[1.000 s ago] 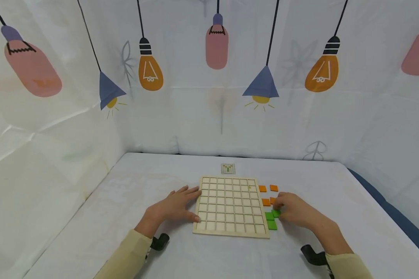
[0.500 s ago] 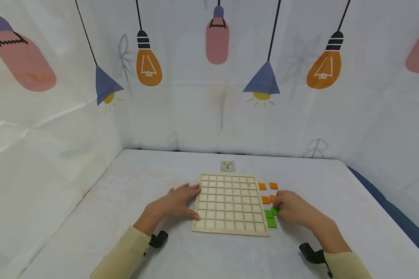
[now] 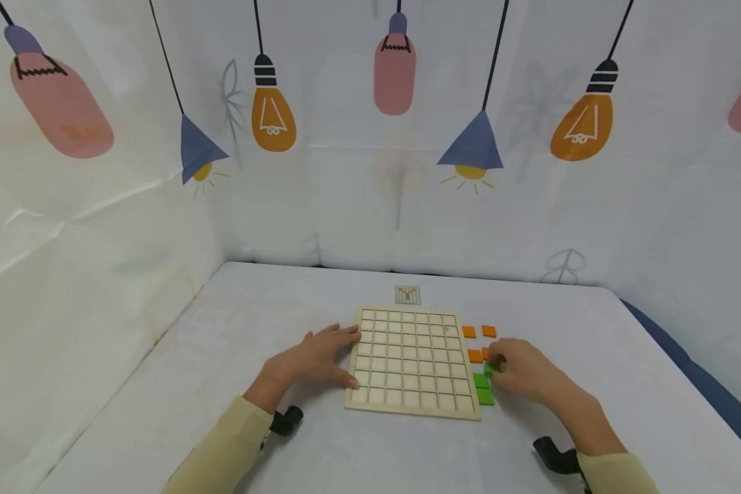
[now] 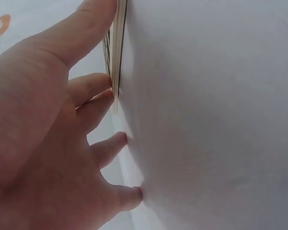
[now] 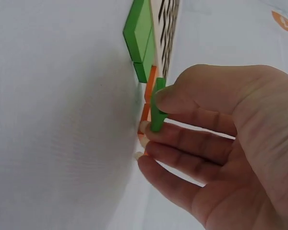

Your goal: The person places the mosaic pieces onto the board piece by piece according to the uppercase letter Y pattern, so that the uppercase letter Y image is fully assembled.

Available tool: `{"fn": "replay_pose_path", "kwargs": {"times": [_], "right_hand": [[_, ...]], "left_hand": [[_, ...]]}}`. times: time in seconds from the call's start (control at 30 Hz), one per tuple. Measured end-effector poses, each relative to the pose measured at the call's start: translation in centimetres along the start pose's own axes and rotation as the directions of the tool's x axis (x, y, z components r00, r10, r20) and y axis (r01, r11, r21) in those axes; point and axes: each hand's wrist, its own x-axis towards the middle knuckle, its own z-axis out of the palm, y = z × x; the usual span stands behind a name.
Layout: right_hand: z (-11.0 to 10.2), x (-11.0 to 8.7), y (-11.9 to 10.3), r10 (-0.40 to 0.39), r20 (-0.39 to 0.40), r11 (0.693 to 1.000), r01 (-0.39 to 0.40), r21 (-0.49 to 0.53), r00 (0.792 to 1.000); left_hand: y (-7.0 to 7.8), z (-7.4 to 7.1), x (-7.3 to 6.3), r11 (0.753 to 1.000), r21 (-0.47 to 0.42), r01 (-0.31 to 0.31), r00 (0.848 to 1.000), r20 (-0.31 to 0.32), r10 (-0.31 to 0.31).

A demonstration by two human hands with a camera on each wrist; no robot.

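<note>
A pale wooden grid board lies flat on the white table, its square cells bare. My left hand rests at the board's left side with spread fingers; in the left wrist view the thumb and fingers meet the board's edge. Right of the board, my right hand pinches a green square tile between thumb and fingertips, the tile tilted up on edge in the right wrist view. Two more green tiles lie against the board's right edge. Several orange tiles lie just beyond them.
A small printed pattern card lies behind the board. White cloth walls with printed lamps stand behind and left of the table. Black wrist-camera mounts stick out beside both forearms.
The green tile near my right fingertips lay flat on the table; now it is pinched and tilted up. The left hand stays on the board's edge. The head view has shifted slightly.
</note>
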Motion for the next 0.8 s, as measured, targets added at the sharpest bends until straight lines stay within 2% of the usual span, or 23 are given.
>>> {"fn": "replay_pose_path", "kwargs": {"times": [0.37, 0.6, 0.8], "right_hand": [[0.1, 0.6, -0.3, -0.134, -0.104, 0.990, 0.137, 0.019, 0.986], [0.3, 0.5, -1.5, -0.169, -0.134, 0.984, 0.176, 0.042, 0.977], [0.7, 1.0, -2.5, -0.216, -0.180, 0.973, 0.226, 0.039, 0.960]], "left_hand": [[0.1, 0.1, -0.1, 1.000, -0.008, -0.009, 1.000, -0.002, 0.009], [0.0, 0.1, -0.1, 1.000, -0.010, -0.008, 1.000, 0.003, 0.008], [0.0, -0.1, 0.0, 1.000, 0.005, -0.005, 1.000, 0.005, 0.005]]}}
